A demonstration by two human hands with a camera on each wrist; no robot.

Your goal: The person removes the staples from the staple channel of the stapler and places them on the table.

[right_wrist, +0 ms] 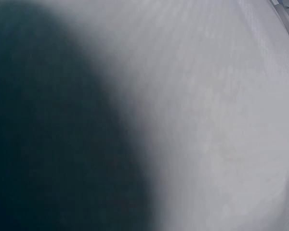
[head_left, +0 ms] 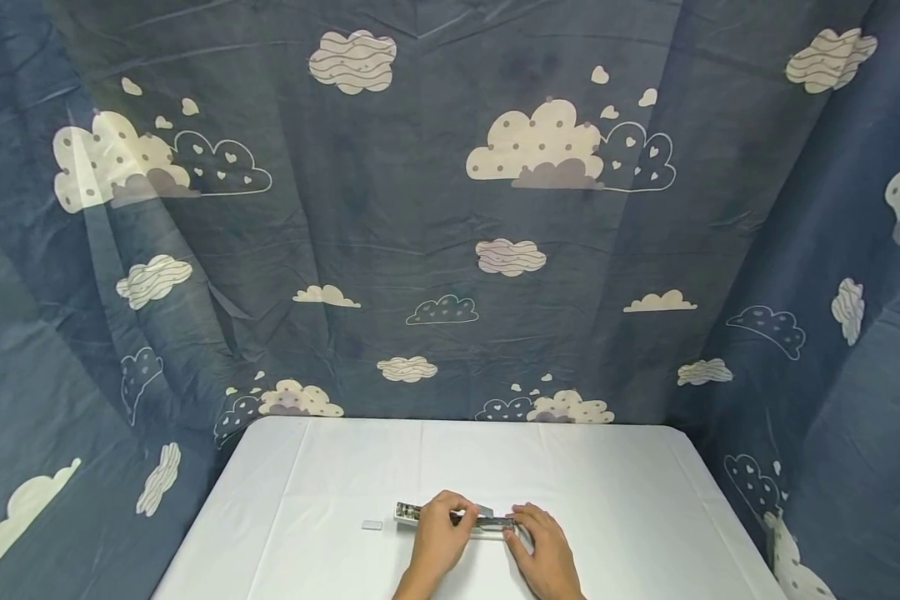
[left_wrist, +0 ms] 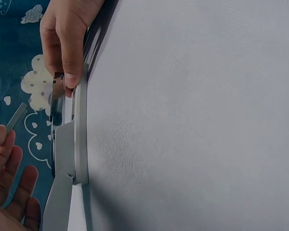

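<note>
A long grey metal stapler (head_left: 487,523) lies on the white tablecloth (head_left: 615,492) near the front edge, with its top arm swung up. My left hand (head_left: 444,521) is over its middle. In the left wrist view this hand (left_wrist: 2,144) pinches a small grey strip (left_wrist: 17,118) just beside the stapler (left_wrist: 80,139). My right hand (head_left: 528,525) holds the stapler's right end. There its thumb and fingers (left_wrist: 70,53) pinch the tip. The right wrist view gives only blurred cloth and a dark shadow.
A second small grey strip (head_left: 372,525) lies on the cloth left of the stapler. Blue cloud-print curtains (head_left: 450,250) close in the table at the back and both sides. The table's left edge (head_left: 210,517) and right edge (head_left: 727,517) drop off to curtain.
</note>
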